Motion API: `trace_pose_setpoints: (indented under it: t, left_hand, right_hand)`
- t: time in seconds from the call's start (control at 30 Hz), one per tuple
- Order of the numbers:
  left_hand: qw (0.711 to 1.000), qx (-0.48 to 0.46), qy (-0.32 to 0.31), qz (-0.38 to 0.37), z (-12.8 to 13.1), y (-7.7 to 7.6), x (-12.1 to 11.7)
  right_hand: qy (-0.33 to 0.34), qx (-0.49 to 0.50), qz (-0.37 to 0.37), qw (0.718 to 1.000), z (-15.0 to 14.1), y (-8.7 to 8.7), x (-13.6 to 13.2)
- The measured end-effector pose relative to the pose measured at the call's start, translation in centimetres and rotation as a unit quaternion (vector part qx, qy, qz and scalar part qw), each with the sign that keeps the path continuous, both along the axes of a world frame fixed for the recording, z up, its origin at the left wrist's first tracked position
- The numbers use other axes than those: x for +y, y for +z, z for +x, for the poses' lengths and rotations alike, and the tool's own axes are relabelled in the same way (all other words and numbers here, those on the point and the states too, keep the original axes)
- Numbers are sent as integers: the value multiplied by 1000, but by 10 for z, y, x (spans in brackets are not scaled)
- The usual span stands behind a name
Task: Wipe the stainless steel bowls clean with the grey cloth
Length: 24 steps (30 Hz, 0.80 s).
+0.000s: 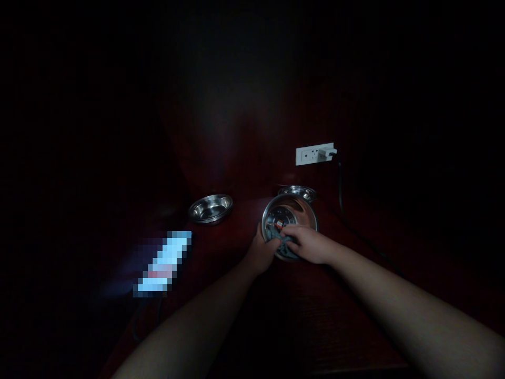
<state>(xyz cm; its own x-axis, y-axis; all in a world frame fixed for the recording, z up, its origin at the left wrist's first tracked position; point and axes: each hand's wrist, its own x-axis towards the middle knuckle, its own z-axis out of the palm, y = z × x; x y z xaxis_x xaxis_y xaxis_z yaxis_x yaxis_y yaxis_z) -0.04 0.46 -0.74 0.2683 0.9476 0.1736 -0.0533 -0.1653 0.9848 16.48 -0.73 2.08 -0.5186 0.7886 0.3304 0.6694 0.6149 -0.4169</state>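
Note:
A shiny steel bowl [306,211] is tilted so that its inside faces me, with a small label [280,223] on its bottom. My left hand [261,251] grips the bowl's lower left rim, thumb over the edge and fingers hidden behind the wall. Reaching into the bowl from the right, my right hand [310,243] is closed on a grey-blue cloth [291,251] that lies against the lower inner wall. Part of the cloth sits close to my left thumb. Whether the bowl touches the table cannot be made out.
Behind the bowl stands another steel dish [305,191], partly covered. A shallow steel dish [211,208] rests on the dark red table [315,305] to the left. Nearer lies a bright blurred-out screen [165,263]. A wall socket [314,153] holds a plug with a black cable [340,189].

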Motion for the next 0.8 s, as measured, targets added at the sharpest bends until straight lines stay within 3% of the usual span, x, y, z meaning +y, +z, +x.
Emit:
trace_pose_setpoints:
  t: [0.2, 0.57, 0.8]
  left_hand:
    - [1000, -23, -3, 10, 0, -5, 3]
    - [1000, -15, 1, -9, 1, 2, -1]
    - [1000, -17, -18, -11, 0, 1, 1]
  right_hand:
    - [3, 0, 6, 1000, 0, -1, 0]
    - [-8, -16, 14, 1000, 1, 1, -1]
    - [-72, -66, 40, 994, 4, 4, 1]
